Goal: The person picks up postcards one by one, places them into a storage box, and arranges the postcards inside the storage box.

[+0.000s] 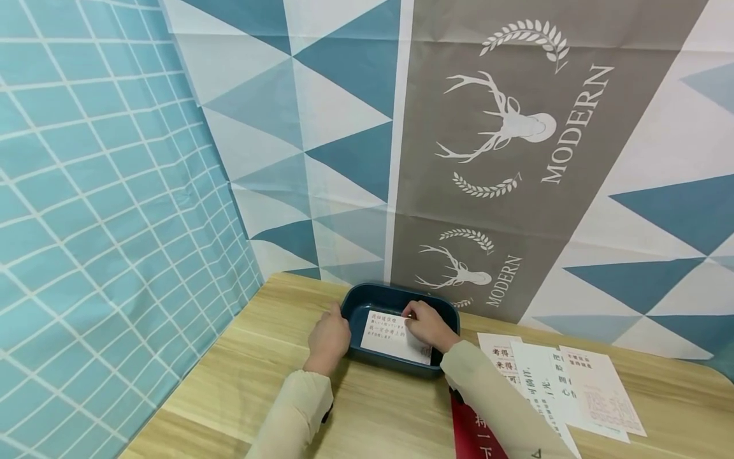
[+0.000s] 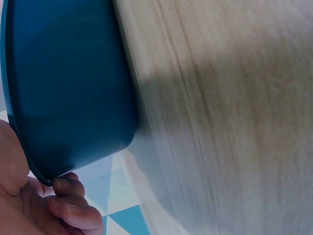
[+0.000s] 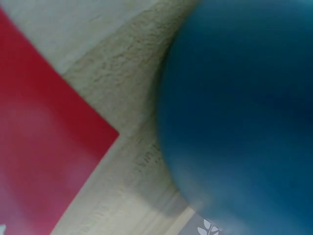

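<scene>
Handling the card: seems you're laying the white card [image 1: 385, 338] in the blue tray [image 1: 359, 312] on the desk [image 1: 229, 408], or lifting it; can't tell
Right hand [image 1: 429, 326]: fingers curled, looks like pinching the card
Left hand [image 1: 329, 338]: gripping the tray's rim
Next move: probably keep that tray steady
Left wrist cam: shows fingertips hooked under the rim, hidden from head view
Right wrist cam: no hand, just tray wall beside red sheet [image 3: 58, 132]
</scene>
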Tool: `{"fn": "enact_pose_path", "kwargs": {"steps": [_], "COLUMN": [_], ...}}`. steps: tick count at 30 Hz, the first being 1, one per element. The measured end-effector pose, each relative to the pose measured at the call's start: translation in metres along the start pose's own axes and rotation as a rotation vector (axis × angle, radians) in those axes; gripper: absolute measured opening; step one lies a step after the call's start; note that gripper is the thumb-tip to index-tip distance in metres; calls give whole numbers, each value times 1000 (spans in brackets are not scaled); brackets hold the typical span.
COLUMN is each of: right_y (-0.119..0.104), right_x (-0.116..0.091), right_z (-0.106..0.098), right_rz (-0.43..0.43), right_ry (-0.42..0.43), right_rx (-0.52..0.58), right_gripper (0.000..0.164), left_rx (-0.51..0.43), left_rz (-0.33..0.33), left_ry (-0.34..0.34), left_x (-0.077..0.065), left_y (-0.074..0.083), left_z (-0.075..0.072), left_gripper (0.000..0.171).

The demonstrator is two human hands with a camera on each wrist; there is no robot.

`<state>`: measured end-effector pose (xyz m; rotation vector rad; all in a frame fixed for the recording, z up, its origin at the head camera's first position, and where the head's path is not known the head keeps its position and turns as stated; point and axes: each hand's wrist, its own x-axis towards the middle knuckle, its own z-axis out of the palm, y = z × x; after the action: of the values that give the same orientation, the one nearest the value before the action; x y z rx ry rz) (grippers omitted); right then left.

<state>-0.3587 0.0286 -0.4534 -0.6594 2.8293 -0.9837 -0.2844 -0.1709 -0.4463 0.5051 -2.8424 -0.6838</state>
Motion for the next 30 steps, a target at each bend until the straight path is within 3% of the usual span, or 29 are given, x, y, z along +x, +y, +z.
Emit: {"fn": "enact_pose_path", "kwargs": {"steps": [7,16,25,30], "right_y": [2,11,12,14], "right_x": [-3,-3,-2,-1], "right_z": [3,5,9,12], "right_rz": [-32,-137,-70,-73], "right_ry": [-13,-7,-45,-38], "right_rx": [-17,-33,-70,-83], "right_gripper": [11,8,7,7], "left_rx": [-2,-1,1,-5], "left_rz": [2,-6,-9,-4], "left_ry": [-2,0,-4,-6], "left_x": [-1,-1,0,2], "left_y": [1,4,3,1], "left_z": [0,-4,-3,0], "left_gripper": [35,35,34,36]}}
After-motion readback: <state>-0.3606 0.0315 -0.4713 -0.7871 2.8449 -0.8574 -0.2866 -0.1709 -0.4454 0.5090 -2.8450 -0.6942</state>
